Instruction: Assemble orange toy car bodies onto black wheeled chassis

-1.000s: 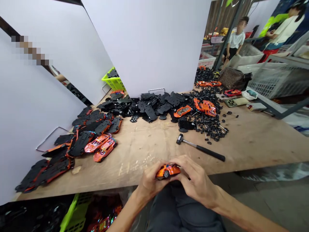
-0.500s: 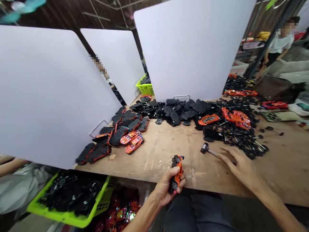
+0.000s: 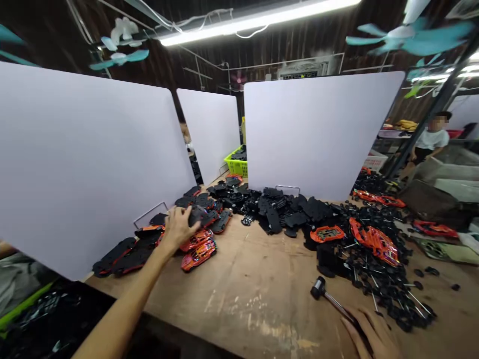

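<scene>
the left hand [image 3: 179, 227] is reaching over the desk's [image 3: 232, 284] left side, its thumb and fingers curving about the near end of a dark-bottomed toy car [image 3: 202, 216]; whether they are gripping it, i cannot tell. that car is lying among other overturned cars, just behind two orange toy cars [image 3: 199, 255]. the right hand [image 3: 368, 329], partly blurred, is clasping the hammer [image 3: 335, 302] by its handle, beside scattered wheels [image 3: 389, 294].
</scene>
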`<state>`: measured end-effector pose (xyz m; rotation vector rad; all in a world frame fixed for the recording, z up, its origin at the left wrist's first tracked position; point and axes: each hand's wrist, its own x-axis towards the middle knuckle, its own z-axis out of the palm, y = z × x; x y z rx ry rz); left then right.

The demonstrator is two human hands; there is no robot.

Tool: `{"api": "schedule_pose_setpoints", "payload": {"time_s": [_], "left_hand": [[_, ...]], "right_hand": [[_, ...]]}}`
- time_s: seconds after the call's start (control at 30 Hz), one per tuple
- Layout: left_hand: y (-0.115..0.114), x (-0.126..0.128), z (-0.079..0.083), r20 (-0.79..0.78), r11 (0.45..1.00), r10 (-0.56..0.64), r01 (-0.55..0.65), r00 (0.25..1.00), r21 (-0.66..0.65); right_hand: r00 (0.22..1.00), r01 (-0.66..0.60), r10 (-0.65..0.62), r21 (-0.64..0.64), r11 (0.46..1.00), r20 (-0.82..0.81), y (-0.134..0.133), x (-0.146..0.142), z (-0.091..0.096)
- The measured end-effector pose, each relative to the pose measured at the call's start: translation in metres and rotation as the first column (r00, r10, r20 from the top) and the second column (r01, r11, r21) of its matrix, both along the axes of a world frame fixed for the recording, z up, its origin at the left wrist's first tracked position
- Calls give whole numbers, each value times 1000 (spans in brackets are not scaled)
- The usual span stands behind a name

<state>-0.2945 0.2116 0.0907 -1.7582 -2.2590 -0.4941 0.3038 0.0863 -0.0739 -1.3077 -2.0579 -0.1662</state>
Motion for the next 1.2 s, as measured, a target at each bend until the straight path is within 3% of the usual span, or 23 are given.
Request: {"api": "schedule_pose_setpoints", "payload": {"time_s": [0.1,0.17,0.23,0.3,0.33,0.37,0.4,0.47,0.53,0.6,0.7,0.77,0.83,0.9,0.93,0.97,1.03,1.1,1.2], "left_hand": [[27,-22,-5,-18,992,101,-103,995,-72],[36,-14,-9,-2,992,125,-125,992,-23],[41,16,-11,40,987,100,-104,994,119],[48,64,-13,117,967,-93,62,989,246],[53,92,-14,158,932,-317,277,935,234],[59,120,-15,208,836,-545,511,812,198],[66,146,-17,222,753,-658,636,720,169],[81,188,-20,270,609,-782,781,562,137],[98,212,-22,332,544,-813,827,478,140],[115,219,-22,416,517,-808,841,418,159],[135,216,-18,534,566,-750,797,391,212],[136,216,-13,596,647,-693,715,405,266],[124,223,-9,686,744,-610,585,396,324],[95,237,-9,786,810,-521,483,332,333],[76,245,-12,851,833,-461,454,253,317],[55,254,-17,907,850,-389,443,160,287],[9,270,-30,981,883,-152,430,-121,189],[-34,281,-47,959,912,53,405,-280,68],[-78,287,-70,957,957,117,288,-265,-37]], "right_hand": [[998,50,-51,-16,999,-44,-6,-14,27],[996,51,-53,-40,998,-75,-1,-28,48],[990,42,-52,-79,996,-128,16,-49,67],[985,23,-43,-118,993,-169,46,-78,84],[987,0,-21,-132,991,-162,65,-93,91],[991,-12,-7,-139,990,-130,84,-105,98],[996,-7,-6,-138,990,-92,103,-114,105],[999,34,-40,-140,990,-37,135,-114,118],[991,117,-124,-127,985,-46,154,-88,128],[972,205,-216,-114,972,-89,154,-47,134],[971,202,-217,-147,968,-96,128,5,135],[993,92,-105,-219,971,-49,106,19,129],[999,38,-40,-289,957,0,91,19,120],[995,97,-93,-315,944,25,85,15,112],[992,129,-125,-316,940,31,85,14,110],[990,144,-140,-318,937,35,86,14,108],[991,135,-126,-329,935,47,93,18,107],[993,114,-99,-343,933,59,100,25,108],[994,106,-98,-354,929,41,107,33,108]]}}
